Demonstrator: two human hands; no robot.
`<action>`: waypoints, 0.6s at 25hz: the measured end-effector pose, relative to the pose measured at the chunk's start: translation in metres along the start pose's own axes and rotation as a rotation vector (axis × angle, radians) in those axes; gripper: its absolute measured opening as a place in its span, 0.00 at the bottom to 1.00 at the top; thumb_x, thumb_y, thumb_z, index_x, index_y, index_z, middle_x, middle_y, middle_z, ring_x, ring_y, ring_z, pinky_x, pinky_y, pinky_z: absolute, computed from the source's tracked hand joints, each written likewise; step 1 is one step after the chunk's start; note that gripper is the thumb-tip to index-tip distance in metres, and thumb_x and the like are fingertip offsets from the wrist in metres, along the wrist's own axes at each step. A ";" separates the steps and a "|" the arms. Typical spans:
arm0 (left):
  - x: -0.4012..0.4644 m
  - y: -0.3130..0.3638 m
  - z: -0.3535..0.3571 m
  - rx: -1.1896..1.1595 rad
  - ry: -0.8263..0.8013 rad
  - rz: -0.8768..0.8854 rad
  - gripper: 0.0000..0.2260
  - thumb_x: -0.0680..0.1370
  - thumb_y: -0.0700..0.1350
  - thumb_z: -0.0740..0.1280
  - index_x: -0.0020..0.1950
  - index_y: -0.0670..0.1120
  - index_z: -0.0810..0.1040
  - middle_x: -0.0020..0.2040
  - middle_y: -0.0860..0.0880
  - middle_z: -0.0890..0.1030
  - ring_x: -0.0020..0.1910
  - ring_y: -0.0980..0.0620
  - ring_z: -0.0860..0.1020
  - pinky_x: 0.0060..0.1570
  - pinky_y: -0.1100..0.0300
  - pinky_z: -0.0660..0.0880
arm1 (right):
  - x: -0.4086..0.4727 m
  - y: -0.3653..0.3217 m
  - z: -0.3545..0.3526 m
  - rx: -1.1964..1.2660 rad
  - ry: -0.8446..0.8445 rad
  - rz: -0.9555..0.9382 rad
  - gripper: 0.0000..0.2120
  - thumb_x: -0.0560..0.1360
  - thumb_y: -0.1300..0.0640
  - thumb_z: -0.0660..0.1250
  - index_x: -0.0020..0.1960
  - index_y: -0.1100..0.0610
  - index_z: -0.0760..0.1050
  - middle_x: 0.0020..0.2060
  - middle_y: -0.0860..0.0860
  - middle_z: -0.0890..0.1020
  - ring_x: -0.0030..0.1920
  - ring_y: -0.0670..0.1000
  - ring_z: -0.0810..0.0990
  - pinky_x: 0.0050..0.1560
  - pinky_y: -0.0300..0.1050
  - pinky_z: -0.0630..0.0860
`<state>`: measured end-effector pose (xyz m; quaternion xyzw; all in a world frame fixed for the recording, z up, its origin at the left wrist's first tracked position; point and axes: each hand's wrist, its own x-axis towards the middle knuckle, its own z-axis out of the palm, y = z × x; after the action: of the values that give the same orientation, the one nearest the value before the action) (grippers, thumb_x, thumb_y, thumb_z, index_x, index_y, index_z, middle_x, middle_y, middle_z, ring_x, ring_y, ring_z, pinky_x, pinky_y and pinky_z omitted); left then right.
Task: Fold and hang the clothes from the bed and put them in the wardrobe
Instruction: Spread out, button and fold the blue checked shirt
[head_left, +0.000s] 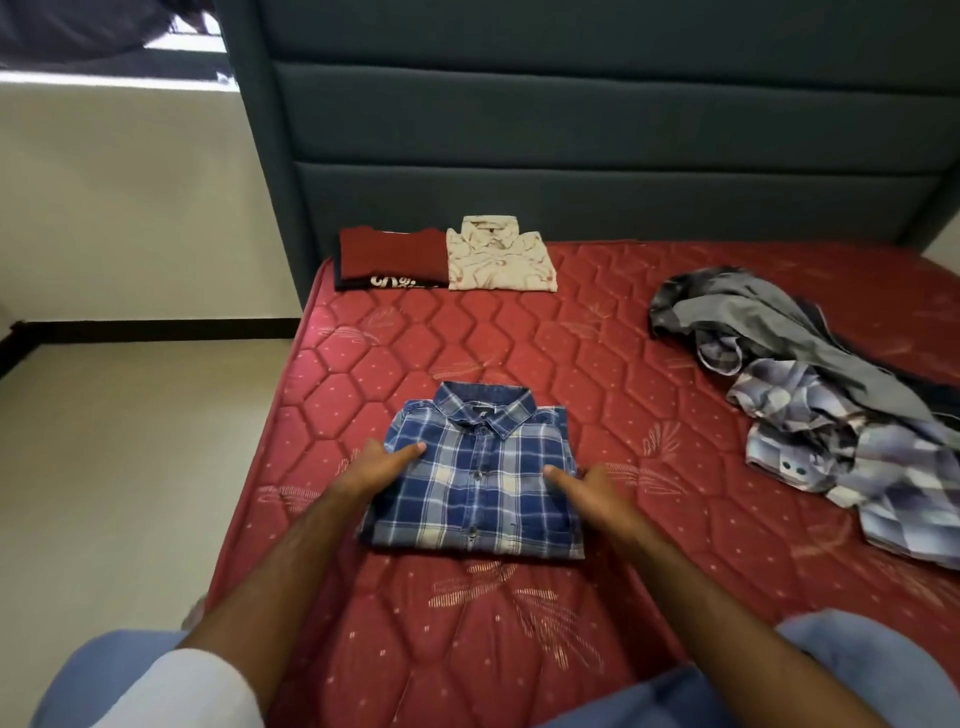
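Near the bed's (363, 364) edge both hands, left hand (382, 462), right hand (592, 486), grip the folded blue plaid shirt (483, 478) with thumbs on top, other fingers hidden; two folded stacks (447, 260) sit far, an unfolded heap (810, 395) waits right

Folded blue plaid shirt (475, 478) lies collar-up on the red bed (597, 364); folded red top (392, 258) and cream shirt (500, 257) beside the headboard; unfolded clothes pile (810, 395) at right.

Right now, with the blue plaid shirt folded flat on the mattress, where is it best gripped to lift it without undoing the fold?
Probably by its two side edges, from left and right at once. The blue plaid shirt lies as a flat rectangle, collar away from the person. The left hand and right hand already hold those edges, thumbs on top.
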<state>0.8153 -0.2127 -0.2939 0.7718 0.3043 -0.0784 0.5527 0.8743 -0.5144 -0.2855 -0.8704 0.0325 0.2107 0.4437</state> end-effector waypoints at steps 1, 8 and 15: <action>0.002 -0.001 0.003 0.002 0.006 -0.023 0.30 0.74 0.63 0.73 0.57 0.36 0.77 0.47 0.40 0.82 0.39 0.49 0.77 0.41 0.60 0.73 | -0.001 -0.002 0.000 0.238 -0.076 0.068 0.25 0.77 0.47 0.72 0.66 0.62 0.75 0.51 0.53 0.86 0.46 0.52 0.87 0.45 0.49 0.85; -0.013 -0.009 0.031 -0.278 0.065 0.059 0.14 0.80 0.53 0.69 0.57 0.43 0.83 0.48 0.44 0.87 0.49 0.41 0.85 0.56 0.41 0.80 | 0.004 -0.013 0.013 0.485 -0.155 0.026 0.15 0.79 0.56 0.71 0.64 0.60 0.78 0.48 0.54 0.88 0.46 0.53 0.88 0.40 0.44 0.82; 0.065 0.123 0.000 -0.477 0.061 0.210 0.12 0.81 0.50 0.69 0.55 0.41 0.82 0.49 0.41 0.86 0.46 0.43 0.85 0.43 0.54 0.82 | 0.096 -0.117 -0.044 0.659 -0.079 -0.180 0.15 0.76 0.56 0.73 0.60 0.60 0.80 0.49 0.59 0.87 0.50 0.62 0.86 0.52 0.60 0.84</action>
<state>0.9359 -0.2130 -0.2244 0.6490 0.2487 0.0768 0.7149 1.0052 -0.4659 -0.2123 -0.6707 0.0046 0.1822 0.7190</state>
